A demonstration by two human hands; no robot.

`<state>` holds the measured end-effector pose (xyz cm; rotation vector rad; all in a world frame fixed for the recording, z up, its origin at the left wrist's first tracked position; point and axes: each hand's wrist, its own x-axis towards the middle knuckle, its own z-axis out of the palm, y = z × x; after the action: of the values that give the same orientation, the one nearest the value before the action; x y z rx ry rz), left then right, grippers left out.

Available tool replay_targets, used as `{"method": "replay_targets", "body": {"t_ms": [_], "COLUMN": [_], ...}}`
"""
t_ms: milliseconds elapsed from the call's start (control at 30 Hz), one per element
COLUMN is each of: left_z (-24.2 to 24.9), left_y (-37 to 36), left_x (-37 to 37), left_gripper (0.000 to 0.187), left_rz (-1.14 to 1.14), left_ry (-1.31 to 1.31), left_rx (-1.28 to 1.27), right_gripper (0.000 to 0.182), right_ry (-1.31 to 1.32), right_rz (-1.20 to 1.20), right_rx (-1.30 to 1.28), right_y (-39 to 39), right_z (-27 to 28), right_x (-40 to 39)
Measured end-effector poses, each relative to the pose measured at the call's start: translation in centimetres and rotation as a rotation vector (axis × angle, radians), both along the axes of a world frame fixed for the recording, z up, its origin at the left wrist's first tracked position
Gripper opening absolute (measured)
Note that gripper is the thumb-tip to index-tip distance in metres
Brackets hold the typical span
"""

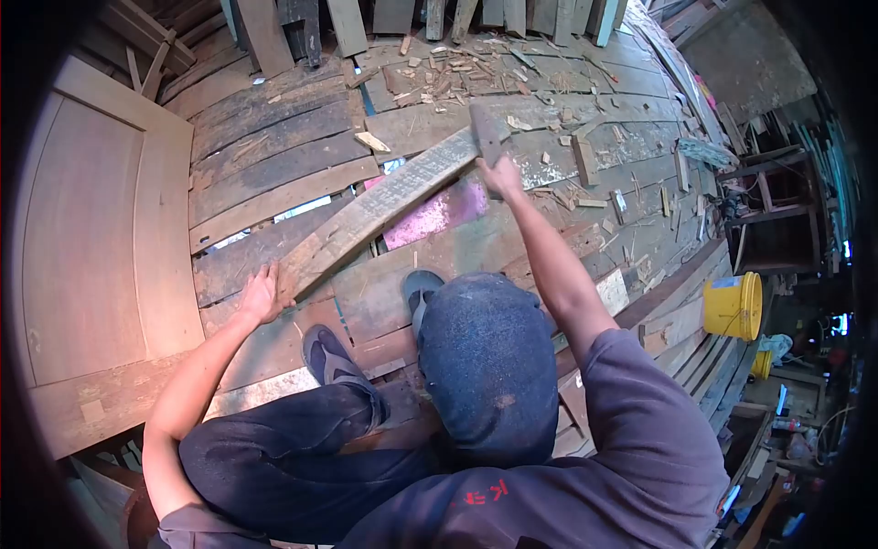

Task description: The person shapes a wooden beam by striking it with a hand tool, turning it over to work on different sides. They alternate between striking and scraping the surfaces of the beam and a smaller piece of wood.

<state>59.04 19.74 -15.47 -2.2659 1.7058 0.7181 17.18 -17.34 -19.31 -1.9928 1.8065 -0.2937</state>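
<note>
A long, thick timber beam with flaking, whitish weathered patches lies slantwise in front of me. My left hand has its fingers curled on the near left end of the beam. At the far right end, my right hand is closed around the lower end of a flat, grey-brown blade-shaped piece. This piece overlaps the beam's tip in this view; what kind of thing it is, I cannot tell. Pink sheeting shows below the beam, beside a gap in the floorboards.
Wood chips and offcuts litter the plank floor. A wooden panel stands at the left. Upright boards line the back. A yellow bucket stands at the right near stacked planks. My sandalled feet are close below the beam.
</note>
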Motion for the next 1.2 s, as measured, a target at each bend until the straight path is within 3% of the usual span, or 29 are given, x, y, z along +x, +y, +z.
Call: {"method": "replay_targets", "body": {"t_ms": [67,133,167,200,300,367,467,500,533,567,633,733,800,833,900,967,1000,1200], "left_z": [0.2,0.3,0.3,0.3,0.4,0.4,0.4,0.2,0.2,0.4,0.8,0.8,1.2,1.4,1.3,1.2,1.5,1.4], "left_y": [-0.2,-0.5,-0.4,-0.4,0.0,0.3,0.6,0.6,0.4,0.2,-0.1,-0.2,-0.3,-0.3,-0.2,-0.1,-0.2,-0.1], "left_x": [-0.1,-0.2,-0.3,-0.1,-0.3,-0.5,-0.4,-0.4,-0.3,-0.4,-0.6,-0.7,-0.8,-0.8,-0.6,-0.7,-0.8,-0.5], "left_gripper": [0.109,0.108,0.108,0.108,0.107,0.105,0.104,0.104,0.105,0.104,0.104,0.105,0.105,0.105,0.105,0.105,0.105,0.106], "left_rz": [0.002,-0.012,-0.002,0.003,-0.013,-0.023,-0.025,-0.022,-0.019,-0.012,0.0,0.001,0.012,0.021,0.018,0.026,0.03,0.035], "left_ry": [0.021,0.014,0.024,0.032,0.028,0.012,-0.011,-0.015,-0.019,-0.012,0.005,-0.005,0.015,0.023,0.02,0.038,0.054,0.053], "left_rx": [0.027,0.042,0.039,0.038,0.008,-0.012,-0.018,-0.014,-0.012,-0.005,0.017,0.035,0.049,0.055,0.041,0.031,0.03,0.059], "right_gripper": [0.063,0.074,0.073,0.072,0.067,0.068,0.074,0.072,0.068,0.069,0.069,0.066,0.066,0.068,0.066,0.062,0.059,0.073], "right_ry": [-0.1,-0.212,-0.115,-0.178,-0.003,0.106,0.047,0.005,-0.044,-0.002,0.033,-0.102,-0.136,-0.194,-0.069,0.088,0.082,-0.005], "right_rz": [0.107,0.224,0.328,0.426,0.603,0.533,0.216,0.144,0.032,0.001,-0.068,-0.055,0.065,0.26,0.348,0.406,0.401,0.022], "right_rx": [-0.034,0.077,0.109,0.14,0.078,0.117,0.107,0.093,0.017,-0.09,-0.014,0.054,-0.011,-0.106,-0.025,0.104,0.001,-0.024], "right_y": [3.4,10.4,12.8,15.5,17.9,14.1,4.9,3.0,0.1,-1.7,-3.1,0.8,6.8,9.7,12.6,12.4,10.7,-0.1], "right_z": [-0.9,0.7,-0.9,-0.7,2.1,1.9,-0.7,1.0,-1.1,-1.6,-0.4,-0.8,-1.4,-2.9,-1.6,1.2,0.4,0.0], "right_x": [1.7,3.7,4.3,4.6,4.1,3.1,-0.7,-1.6,-2.7,-3.3,-2.5,0.1,1.3,1.3,1.7,0.8,-0.1,0.7]}}
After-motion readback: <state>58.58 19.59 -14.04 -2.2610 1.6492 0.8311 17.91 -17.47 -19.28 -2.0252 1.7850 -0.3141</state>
